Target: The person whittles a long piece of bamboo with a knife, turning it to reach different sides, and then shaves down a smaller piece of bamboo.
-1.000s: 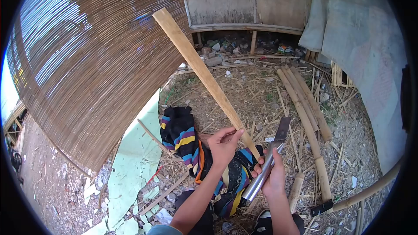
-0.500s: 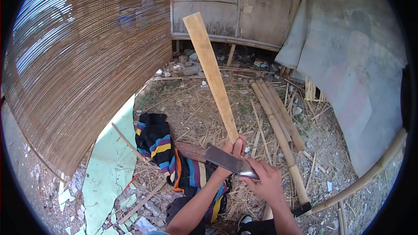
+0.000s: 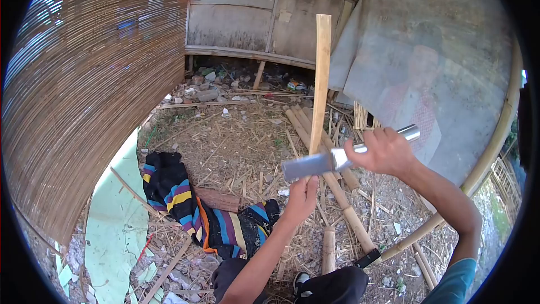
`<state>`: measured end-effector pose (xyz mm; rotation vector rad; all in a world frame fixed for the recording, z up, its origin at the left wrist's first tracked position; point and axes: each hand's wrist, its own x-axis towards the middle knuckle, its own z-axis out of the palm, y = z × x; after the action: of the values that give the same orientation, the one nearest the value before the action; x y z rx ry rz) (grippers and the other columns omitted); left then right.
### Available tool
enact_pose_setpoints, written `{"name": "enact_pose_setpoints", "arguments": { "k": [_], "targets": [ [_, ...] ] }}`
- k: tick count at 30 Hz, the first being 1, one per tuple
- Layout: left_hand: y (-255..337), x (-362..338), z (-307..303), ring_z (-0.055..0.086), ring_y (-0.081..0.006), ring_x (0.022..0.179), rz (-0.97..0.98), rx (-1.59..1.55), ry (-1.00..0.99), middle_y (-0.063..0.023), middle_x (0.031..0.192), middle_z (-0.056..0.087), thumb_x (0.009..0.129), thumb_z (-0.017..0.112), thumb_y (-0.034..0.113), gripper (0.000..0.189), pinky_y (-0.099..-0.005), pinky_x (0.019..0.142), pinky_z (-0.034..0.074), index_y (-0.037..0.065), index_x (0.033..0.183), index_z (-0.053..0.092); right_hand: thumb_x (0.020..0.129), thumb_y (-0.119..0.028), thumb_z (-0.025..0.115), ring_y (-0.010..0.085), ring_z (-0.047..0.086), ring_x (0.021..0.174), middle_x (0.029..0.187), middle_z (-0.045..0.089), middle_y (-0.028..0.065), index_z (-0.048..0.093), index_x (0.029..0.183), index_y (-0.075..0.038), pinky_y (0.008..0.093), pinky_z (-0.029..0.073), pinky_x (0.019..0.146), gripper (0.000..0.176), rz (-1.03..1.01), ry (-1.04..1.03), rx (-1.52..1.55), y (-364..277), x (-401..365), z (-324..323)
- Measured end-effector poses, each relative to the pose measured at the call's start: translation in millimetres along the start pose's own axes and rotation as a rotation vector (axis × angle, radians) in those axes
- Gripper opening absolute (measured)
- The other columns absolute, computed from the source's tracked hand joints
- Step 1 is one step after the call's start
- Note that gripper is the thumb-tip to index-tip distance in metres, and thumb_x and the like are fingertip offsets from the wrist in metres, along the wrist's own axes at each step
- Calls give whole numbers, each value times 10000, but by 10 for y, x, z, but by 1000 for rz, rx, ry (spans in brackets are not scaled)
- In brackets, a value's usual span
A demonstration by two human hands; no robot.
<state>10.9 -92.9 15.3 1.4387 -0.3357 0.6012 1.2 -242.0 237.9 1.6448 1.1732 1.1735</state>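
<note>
Since half a second ago, the broad-bladed knife (image 3: 311, 166) has swung up and round to the right in the right hand (image 3: 385, 151), while the bamboo strip (image 3: 321, 81) has gone from a leftward lean to nearly upright. Tan-yellow and slim, the strip is squared off at its top, narrows toward the bottom and bows slightly along its length; its surface looks smooth, with a darker line down part of one edge. It stands in front of the person, before the panelled wall (image 3: 230, 22), its low end at the left hand (image 3: 302, 198). That hand pinches the low end between thumb and fingers, though the blade partly hides the hold. The right hand is wrapped tight round the knife's shiny tubular handle, whose butt sticks out beyond the fist. The flat blade, slightly blurred, crosses in front of the strip just above the left fingertips; whether it touches the strip cannot be told. Below, a striped cloth (image 3: 228, 225) lies against a wooden block (image 3: 218, 199), and bamboo poles (image 3: 353, 222) rest on the littered ground to the right.
</note>
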Motion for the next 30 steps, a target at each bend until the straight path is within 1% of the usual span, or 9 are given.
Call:
{"name": "enact_pose_setpoints", "arguments": {
  "k": [2, 5, 9, 11, 19, 23, 27, 28, 30],
  "targets": [
    [-88, 54, -3, 378, -74, 481, 42, -109, 53, -18, 536, 414, 944, 451, 193, 207, -264, 443, 329, 4, 893, 516, 819, -481, 529, 168, 499, 440, 569, 428, 28, 507, 986, -163, 300, 393, 369, 360, 310, 53, 19, 272, 191, -255],
    [7, -33, -73, 354, -57, 482, 51, -117, 9, -9, 539, 382, 944, 443, 175, 191, -255, 436, 307, 6, 875, 499, 858, -460, 498, 268, 576, 507, 634, 555, 86, 502, 1007, -143, 365, 423, 405, 351, 697, 246, 135, 826, 460, -382],
    [91, -73, -118, 339, -52, 477, -11, -164, 9, 16, 542, 388, 949, 429, 179, 201, -259, 432, 290, 21, 840, 489, 868, -470, 477, 308, 594, 558, 675, 594, 111, 493, 1015, -131, 394, 447, 452, 370, 610, 93, 87, 798, 530, -395],
    [-82, -47, -162, 338, -46, 487, 36, -117, 36, 37, 554, 383, 951, 430, 195, 219, -252, 438, 288, 31, 815, 482, 881, -449, 467, 327, 591, 568, 674, 599, 115, 486, 1019, -114, 405, 466, 491, 363, 599, -49, 232, 461, 523, -498],
    [-80, -1, -341, 350, -24, 505, -94, -354, 133, 66, 573, 406, 940, 485, 239, 307, -222, 442, 281, 62, 690, 463, 869, -400, 512, 328, 611, 610, 715, 623, 138, 514, 1068, -97, 413, 482, 530, 362, 742, -152, 637, -160, 389, -554],
    [30, -1, -376, 284, -33, 460, -112, -341, 137, 54, 537, 330, 957, 453, 237, 343, -221, 424, 236, 91, 654, 380, 891, -263, 532, 255, 609, 540, 648, 595, 125, 496, 1093, -47, 364, 457, 493, 298, 1004, 18, 1100, -693, 122, -407],
    [97, -3, -428, 309, -43, 438, -175, -295, 155, 44, 515, 339, 952, 464, 247, 352, -221, 412, 260, 90, 645, 392, 949, -354, 421, 123, 449, 416, 554, 469, 28, 484, 1061, -29, 304, 387, 412, 349, 1448, 124, 1930, -1582, -190, -37],
    [131, -13, -429, 325, -49, 433, -166, -302, 177, 37, 510, 351, 950, 467, 251, 351, -223, 409, 272, 88, 648, 396, 949, -354, 421, 123, 449, 416, 554, 469, 28, 484, 1061, -29, 304, 387, 412, 349, 1457, 136, 1954, -1763, -242, 5],
    [115, -19, -458, 397, -54, 428, -153, -368, 224, 24, 493, 416, 933, 502, 249, 347, -219, 398, 310, 85, 635, 432, 954, -420, 367, 102, 416, 410, 604, 474, 24, 479, 1114, -64, 236, 350, 388, 406, 1845, 87, 2362, -2055, -337, 85]
  ]
}}
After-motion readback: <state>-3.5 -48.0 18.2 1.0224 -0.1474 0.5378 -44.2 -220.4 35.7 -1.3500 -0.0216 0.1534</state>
